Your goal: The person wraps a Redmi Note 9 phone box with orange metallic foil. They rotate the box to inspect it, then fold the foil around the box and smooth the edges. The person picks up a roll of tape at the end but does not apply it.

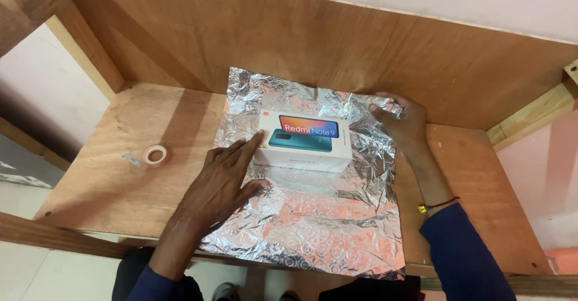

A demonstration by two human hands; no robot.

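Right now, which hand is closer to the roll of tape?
The left hand. It rests on the foil beside the phone box, just right of the tape roll. The right hand holds the foil's far edge, beyond the box.

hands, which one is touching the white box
The left hand: its fingertips rest against the white box. The right hand grips the far right edge of the foil sheet instead.
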